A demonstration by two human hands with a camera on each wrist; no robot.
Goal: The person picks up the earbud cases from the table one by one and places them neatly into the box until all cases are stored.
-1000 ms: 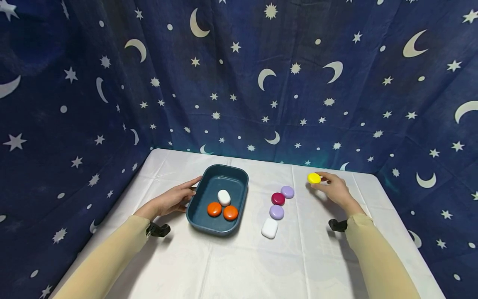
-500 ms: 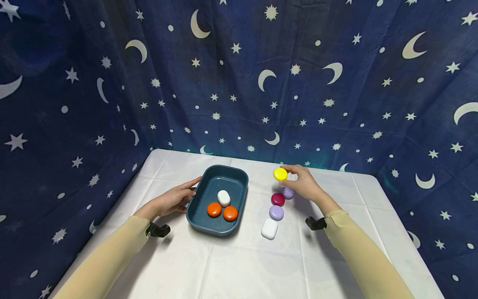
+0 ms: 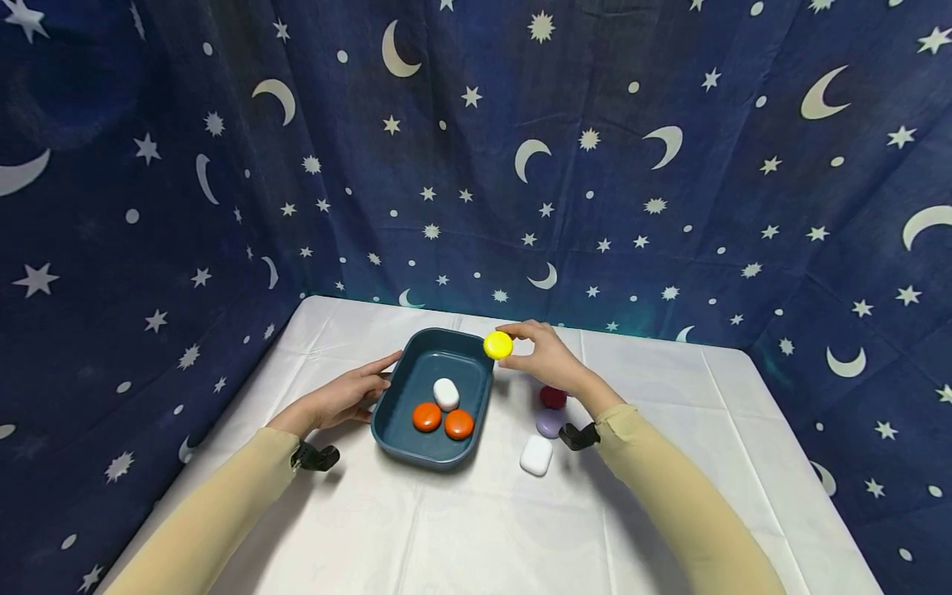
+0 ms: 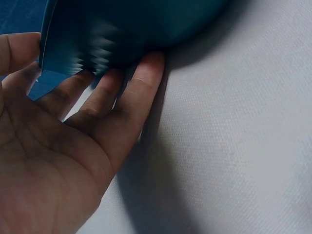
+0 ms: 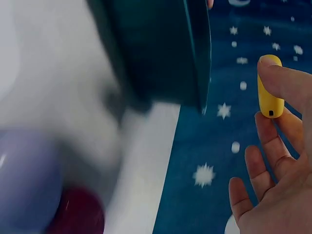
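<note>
Disc (image 3: 498, 345), yellow, had swung left to the far right corner of the tray (image 3: 452, 364); carry looked mostly covered. Right hand (image 3: 546, 359) pinched it between thumb and fingers. Left hand (image 3: 346, 399), fingers loosely extended, touched tray. 3 pieces (image 3: 446, 394) lay inside.

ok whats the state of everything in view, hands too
Left hand, fingers against the tray's outside
Right hand, pinching the yellow piece
Yellow piece, held up, apart from the tray
Tray, on the table, three pieces inside
White oval piece, in the tray
Two orange pieces, in the tray
Dark red piece, on the table, partly hidden in the head view
Lilac piece, on the table
White rounded block, on the table
</note>
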